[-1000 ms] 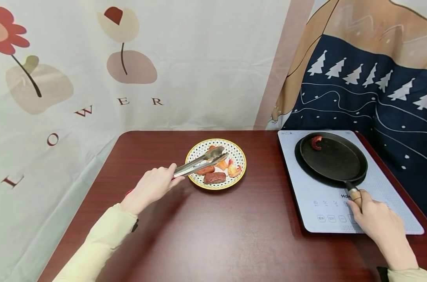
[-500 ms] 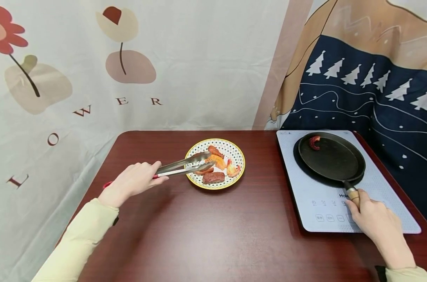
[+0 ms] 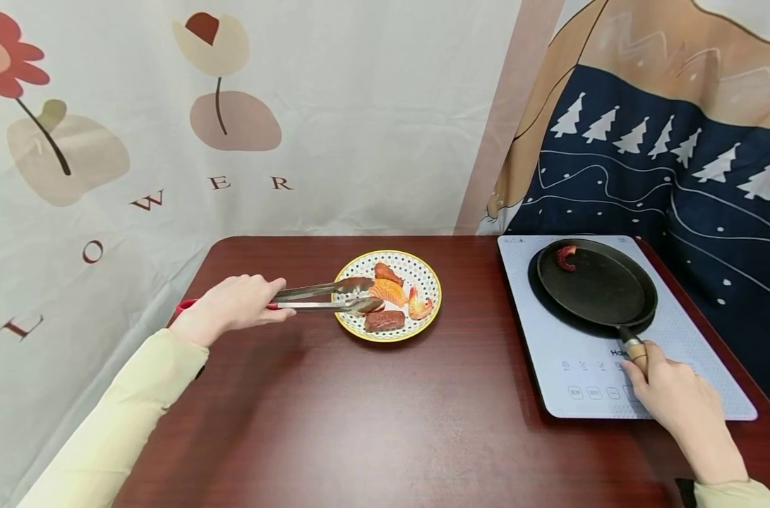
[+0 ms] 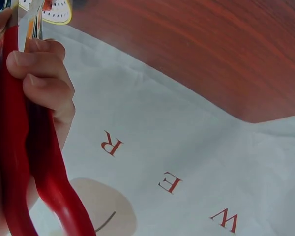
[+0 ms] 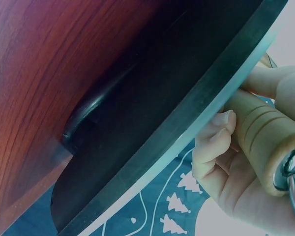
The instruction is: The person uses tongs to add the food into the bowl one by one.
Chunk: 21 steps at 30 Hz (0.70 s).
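Observation:
My left hand [image 3: 235, 305] grips metal tongs [image 3: 315, 291] by their red handles [image 4: 12, 128]. The tong tips reach over the left part of a dotted plate [image 3: 430, 282] with a yellow rim. On that plate lie a brown piece of meat [image 3: 385, 321], an orange salmon-like slice [image 3: 387, 291], a shrimp [image 3: 419, 303] and a reddish-brown piece [image 3: 387, 274]. Another piece is partly hidden under the tong tips. My right hand [image 3: 680, 398] holds the wooden handle [image 5: 263, 135] of a black frying pan [image 3: 597, 282]. A dark red curled piece [image 3: 566, 258], like a tentacle, lies in the pan.
The pan sits on a white induction cooktop [image 3: 569, 374] at the right of the dark red wooden table [image 3: 416, 423]. A printed cloth [image 3: 359, 141] hangs behind the table's back edge, with a navy tree-patterned part [image 3: 639, 183] beyond the cooktop.
My left hand has drawn the tongs leftward, so their tips moved from the plate's upper middle to its left side. The right hand and pan stay in place.

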### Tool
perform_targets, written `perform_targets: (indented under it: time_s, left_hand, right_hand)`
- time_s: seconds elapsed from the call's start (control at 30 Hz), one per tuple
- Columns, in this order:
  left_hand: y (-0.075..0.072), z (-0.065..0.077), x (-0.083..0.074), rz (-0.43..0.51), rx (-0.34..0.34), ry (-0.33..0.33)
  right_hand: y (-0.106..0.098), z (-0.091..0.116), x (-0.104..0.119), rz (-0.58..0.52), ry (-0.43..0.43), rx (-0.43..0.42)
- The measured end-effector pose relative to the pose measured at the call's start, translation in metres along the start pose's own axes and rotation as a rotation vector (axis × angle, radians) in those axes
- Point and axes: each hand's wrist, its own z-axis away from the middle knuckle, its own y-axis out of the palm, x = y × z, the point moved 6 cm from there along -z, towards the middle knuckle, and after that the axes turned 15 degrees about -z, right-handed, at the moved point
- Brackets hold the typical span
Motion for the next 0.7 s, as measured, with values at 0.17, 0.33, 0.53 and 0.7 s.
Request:
perform_targets:
  time_s: [0.17,0.33,0.53,0.7]
  left_hand:
    - [0.0000,-0.0027,0.0028,-0.015,0.021,0.004]
    - [0.0013,-0.0039,0.0050,-0.006,0.074,0.002]
    - [0.0041,-0.0040,0.0047,0.030,0.116,0.019]
    - [0.0089,-0.0017,0.0024,0.057,0.139,0.052]
  right_hand:
    - [0.0005,0.0000,-0.0005,0.002,0.009,0.007]
    - [0.0006,-0.0004,-0.0009,0.004,0.023,0.017]
    - [0.0010,-0.0014,-0.0022,0.007,0.038,0.034]
    - [0.0012,-0.0015,-0.0026,0.005,0.038,0.034]
